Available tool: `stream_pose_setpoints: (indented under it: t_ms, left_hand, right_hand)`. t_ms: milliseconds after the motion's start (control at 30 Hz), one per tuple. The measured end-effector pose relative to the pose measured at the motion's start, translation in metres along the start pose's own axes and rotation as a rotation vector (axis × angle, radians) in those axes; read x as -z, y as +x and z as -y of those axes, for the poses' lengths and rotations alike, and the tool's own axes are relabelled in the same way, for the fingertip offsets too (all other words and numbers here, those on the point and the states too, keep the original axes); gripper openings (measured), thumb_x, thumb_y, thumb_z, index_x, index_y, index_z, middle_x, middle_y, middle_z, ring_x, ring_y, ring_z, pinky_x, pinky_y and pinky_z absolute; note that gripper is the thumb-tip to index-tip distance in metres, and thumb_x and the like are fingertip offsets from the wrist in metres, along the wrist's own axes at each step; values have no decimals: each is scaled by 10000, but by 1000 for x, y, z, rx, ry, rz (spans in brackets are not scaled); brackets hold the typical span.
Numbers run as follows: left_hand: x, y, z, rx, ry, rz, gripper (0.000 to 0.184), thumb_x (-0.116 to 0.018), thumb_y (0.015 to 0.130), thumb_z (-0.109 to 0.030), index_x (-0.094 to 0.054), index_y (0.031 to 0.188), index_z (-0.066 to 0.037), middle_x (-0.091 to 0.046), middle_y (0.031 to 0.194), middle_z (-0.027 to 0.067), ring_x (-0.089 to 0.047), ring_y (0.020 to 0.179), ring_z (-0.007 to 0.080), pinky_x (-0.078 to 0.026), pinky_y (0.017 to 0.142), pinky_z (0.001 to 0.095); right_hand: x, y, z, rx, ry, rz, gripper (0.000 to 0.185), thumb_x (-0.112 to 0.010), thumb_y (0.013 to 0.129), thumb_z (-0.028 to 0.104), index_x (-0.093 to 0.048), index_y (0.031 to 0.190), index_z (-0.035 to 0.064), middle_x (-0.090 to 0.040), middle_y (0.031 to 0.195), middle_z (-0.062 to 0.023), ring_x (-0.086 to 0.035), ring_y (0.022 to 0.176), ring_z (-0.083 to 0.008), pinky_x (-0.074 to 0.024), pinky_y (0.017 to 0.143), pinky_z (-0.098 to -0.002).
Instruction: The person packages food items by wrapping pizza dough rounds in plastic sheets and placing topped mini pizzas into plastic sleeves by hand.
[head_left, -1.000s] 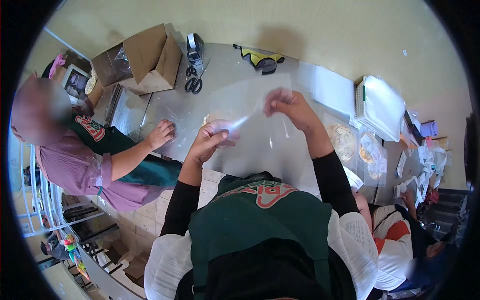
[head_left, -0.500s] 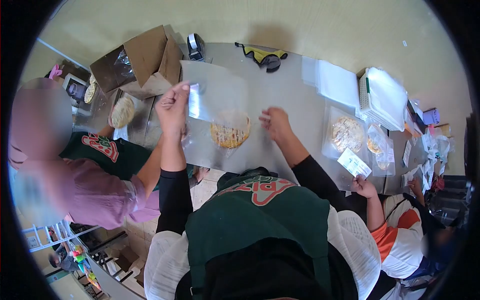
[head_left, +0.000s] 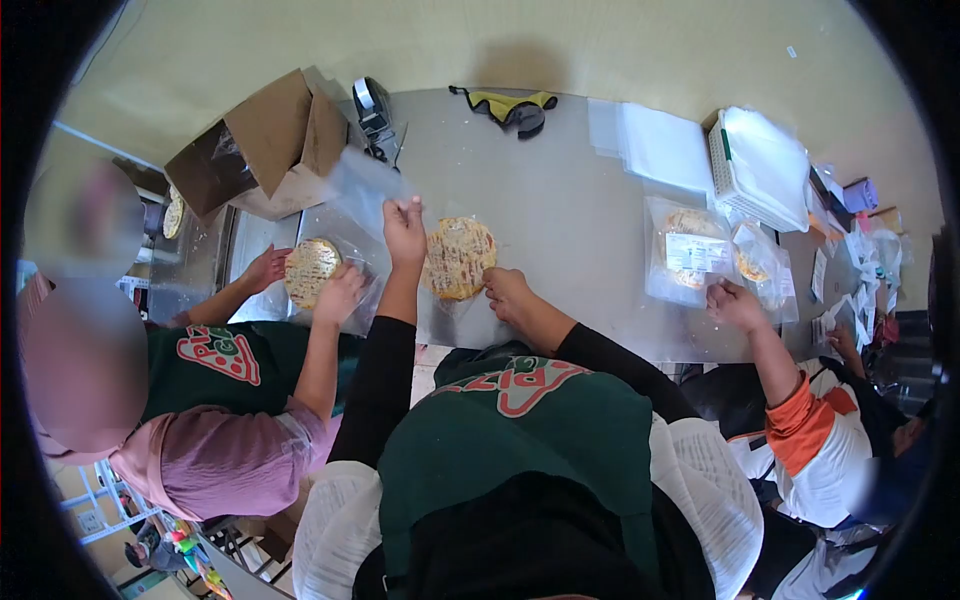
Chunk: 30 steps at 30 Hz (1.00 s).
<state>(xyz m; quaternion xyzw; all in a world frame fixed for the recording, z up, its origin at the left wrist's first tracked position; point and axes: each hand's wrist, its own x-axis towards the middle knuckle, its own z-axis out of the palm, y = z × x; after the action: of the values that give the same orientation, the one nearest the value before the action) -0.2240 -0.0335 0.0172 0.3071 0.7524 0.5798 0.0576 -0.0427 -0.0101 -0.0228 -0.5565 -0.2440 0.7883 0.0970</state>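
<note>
A round topped flatbread like a small pizza (head_left: 460, 258) lies on the metal table, over clear plastic. My right hand (head_left: 512, 296) pinches its right edge, or the plastic there. Raised at the flatbread's upper left, my left hand (head_left: 404, 232) has its fingers closed on a clear plastic bag (head_left: 366, 185) that stretches up and left. To the left, a co-worker's two hands hold another round flatbread (head_left: 313, 272) over plastic.
Cardboard box (head_left: 268, 140), tape dispenser (head_left: 374, 112) and a yellow-black cloth item (head_left: 508, 108) sit at the back. Plastic sheets (head_left: 668, 150), a white basket (head_left: 762, 170) and bagged flatbreads (head_left: 690, 250) are at right, where another person's hand (head_left: 736, 304) reaches in.
My right hand has come to the flatbread's edge. My left hand has moved right with the plastic. The left co-worker's flatbread is now near my left arm; a label now lies on the bagged flatbread.
</note>
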Motion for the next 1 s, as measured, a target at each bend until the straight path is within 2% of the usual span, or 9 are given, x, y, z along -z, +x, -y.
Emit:
stream_pose_setpoints:
  t_ms: [233,333,433,600,667,800,900,933,1000]
  left_hand:
    - [17,-5,57,235,295,133,428,-485,899,-396,-465,867,30,-572,755,181,-555,714,292,-440,682,389]
    - [18,-6,72,293,258,180,456,-471,900,-414,-467,872,41,-568,745,170,-556,701,282,-446,675,387]
    - [22,-7,77,514,130,286,446,-468,900,-429,-503,928,15,-564,805,133,-554,712,210,-449,630,339]
    - [14,-35,39,736,-177,399,420,-504,885,-428,-511,1016,-29,-550,807,50,-550,682,145,-453,570,272]
    - [8,-39,26,711,-212,447,416,-507,883,-428,-515,1004,-31,-558,813,47,-553,715,147,-457,577,274]
    - [-8,-28,-11,597,-218,534,289,-575,863,-315,-528,893,-32,-568,830,48,-550,723,152,-455,590,265]
    - [-28,0,-5,-187,118,491,169,-624,786,-152,-509,747,-34,-572,730,95,-547,612,178,-452,542,316]
    - [-30,3,-49,-210,45,468,154,-638,705,-55,-489,688,-18,-568,716,131,-558,615,239,-442,549,348]
    - [-37,9,-101,-324,151,526,135,-617,699,-36,-484,699,-18,-566,710,135,-557,631,273,-441,561,356]
  right_hand:
    - [-22,-13,1,141,-33,-131,270,-632,680,105,-534,898,-21,-496,735,-57,-417,551,-151,-328,500,-304]
    - [-26,1,-5,230,1,-55,334,-646,695,100,-521,966,-51,-551,818,-99,-519,609,-190,-426,532,-306]
    - [-23,33,-18,290,217,35,443,-700,682,117,-482,1017,-74,-553,964,-176,-568,866,-272,-454,761,-383]
    - [13,10,0,247,512,383,419,-630,731,70,-481,1106,-44,-576,1040,-168,-578,968,-287,-475,860,-401]
    - [34,-1,9,218,596,573,479,-596,756,59,-443,1203,-26,-555,1153,-156,-567,1032,-288,-465,898,-419]
    - [70,-20,22,257,613,688,495,-606,762,73,-435,1215,-31,-556,1154,-163,-563,1042,-287,-456,912,-429]
    - [100,-33,33,317,588,647,500,-609,768,83,-429,1221,-32,-550,1162,-171,-558,1053,-288,-452,917,-436]
    - [110,-41,36,322,598,659,502,-611,771,87,-428,1222,-33,-547,1166,-174,-556,1057,-287,-453,917,-436]
    - [133,-51,37,337,628,646,508,-613,774,94,-423,1227,-34,-540,1175,-177,-552,1063,-288,-453,916,-438]
